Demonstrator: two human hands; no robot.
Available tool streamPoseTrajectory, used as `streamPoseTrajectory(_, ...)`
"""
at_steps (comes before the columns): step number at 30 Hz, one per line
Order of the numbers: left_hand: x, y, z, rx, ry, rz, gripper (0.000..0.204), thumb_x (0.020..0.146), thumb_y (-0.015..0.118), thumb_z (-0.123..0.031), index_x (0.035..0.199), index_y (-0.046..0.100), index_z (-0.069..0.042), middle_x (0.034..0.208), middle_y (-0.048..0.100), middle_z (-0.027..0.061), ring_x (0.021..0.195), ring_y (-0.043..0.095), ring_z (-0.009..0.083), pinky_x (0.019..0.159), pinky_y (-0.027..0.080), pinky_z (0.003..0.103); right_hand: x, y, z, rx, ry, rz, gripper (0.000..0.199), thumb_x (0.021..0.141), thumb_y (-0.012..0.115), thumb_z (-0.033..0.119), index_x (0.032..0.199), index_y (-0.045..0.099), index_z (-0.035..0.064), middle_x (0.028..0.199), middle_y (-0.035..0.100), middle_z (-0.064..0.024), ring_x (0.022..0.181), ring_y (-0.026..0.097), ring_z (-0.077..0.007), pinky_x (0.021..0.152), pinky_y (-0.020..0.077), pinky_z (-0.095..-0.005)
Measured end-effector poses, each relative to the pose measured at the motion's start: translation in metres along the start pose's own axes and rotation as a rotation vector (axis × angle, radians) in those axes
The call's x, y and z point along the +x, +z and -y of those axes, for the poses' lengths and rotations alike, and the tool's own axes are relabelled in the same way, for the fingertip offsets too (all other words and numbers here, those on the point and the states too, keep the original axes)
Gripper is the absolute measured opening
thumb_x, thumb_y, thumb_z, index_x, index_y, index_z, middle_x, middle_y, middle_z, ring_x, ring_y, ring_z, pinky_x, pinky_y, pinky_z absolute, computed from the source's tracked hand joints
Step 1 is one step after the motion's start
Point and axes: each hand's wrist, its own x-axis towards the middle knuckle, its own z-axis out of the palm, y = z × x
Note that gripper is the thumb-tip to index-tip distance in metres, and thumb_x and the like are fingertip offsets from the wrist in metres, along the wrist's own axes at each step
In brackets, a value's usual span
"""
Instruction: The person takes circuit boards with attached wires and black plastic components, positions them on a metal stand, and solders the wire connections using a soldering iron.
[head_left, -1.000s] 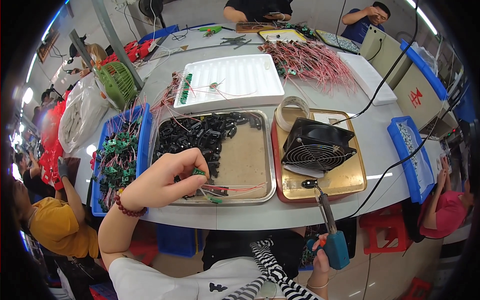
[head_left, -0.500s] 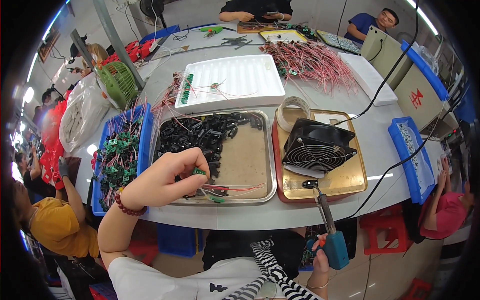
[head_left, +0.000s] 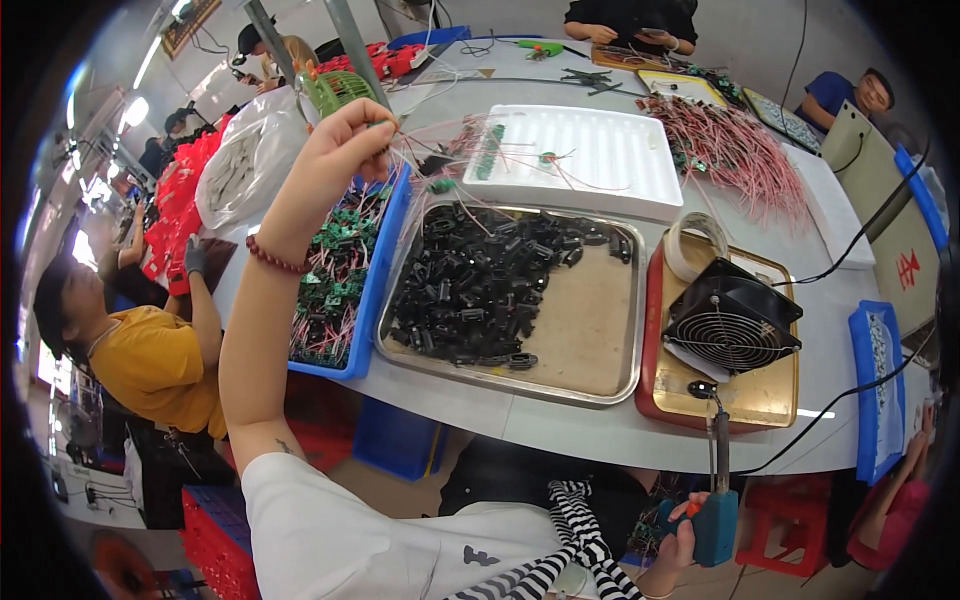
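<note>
My left hand (head_left: 343,150) is raised at the far end of the blue bin (head_left: 362,330), its fingers pinched on a small green circuit board (head_left: 379,124). Thin wires trail right from the fingertips, and a green piece (head_left: 440,186) hangs or lies beside them; I cannot tell which. Low at the right, my right hand (head_left: 680,540) is wrapped round a teal soldering gun (head_left: 715,525). The gun's tip points up at a small black part (head_left: 702,389) at the front of a gold-coloured tin (head_left: 770,398). Wired green boards (head_left: 335,265) fill the blue bin.
A metal tray (head_left: 590,375) of black plastic housings (head_left: 465,290) lies mid-table. A black fan (head_left: 735,318) and tape roll (head_left: 697,247) stand on the tin. Behind are a white foam tray (head_left: 590,150) and red-wire bundles (head_left: 730,160). A worker in yellow (head_left: 155,350) sits left.
My left hand has gone from above the metal tray to the far side of the blue bin, carrying the small board. The view has swung left; my right hand still holds the soldering gun.
</note>
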Motion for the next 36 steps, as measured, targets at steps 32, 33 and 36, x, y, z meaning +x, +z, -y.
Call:
streamPoseTrajectory(32,0.005,-0.075,0.178,0.793,-0.445,-0.467,0.029,0.071,0.067,-0.038,0.073,0.072,-0.010,0.069,0.069,0.0040,0.073,0.067,0.0219,0.072,0.047,0.036,-0.007,-0.002,-0.005,-0.076,-0.008,-0.055,0.056,0.075,0.062,0.018,0.124,0.049,-0.0058,0.110,0.056,-0.0156,0.076,0.053,-0.0169,0.067,0.0435,-0.0264)
streamPoseTrajectory(33,0.002,-0.075,0.169,0.813,-0.487,-0.425,0.028,0.071,0.067,-0.039,0.073,0.072,-0.011,0.069,0.069,0.0030,0.072,0.066,0.0213,0.073,0.046,0.037,-0.008,0.000,-0.004,-0.064,-0.007,-0.055,0.056,0.076,0.063,0.018,0.124,0.049,-0.0056,0.110,0.056,-0.0154,0.077,0.054,-0.0166,0.067,0.0439,-0.0261)
streamPoseTrajectory(36,-0.006,-0.074,0.162,0.864,-0.589,-0.329,0.029,0.072,0.070,-0.038,0.073,0.070,-0.009,0.071,0.069,0.0033,0.069,0.064,0.0143,0.069,0.044,0.033,-0.009,0.005,-0.002,-0.060,-0.022,-0.046,0.051,0.078,0.061,0.018,0.122,0.049,-0.0055,0.111,0.054,-0.0155,0.076,0.053,-0.0165,0.066,0.0429,-0.0265)
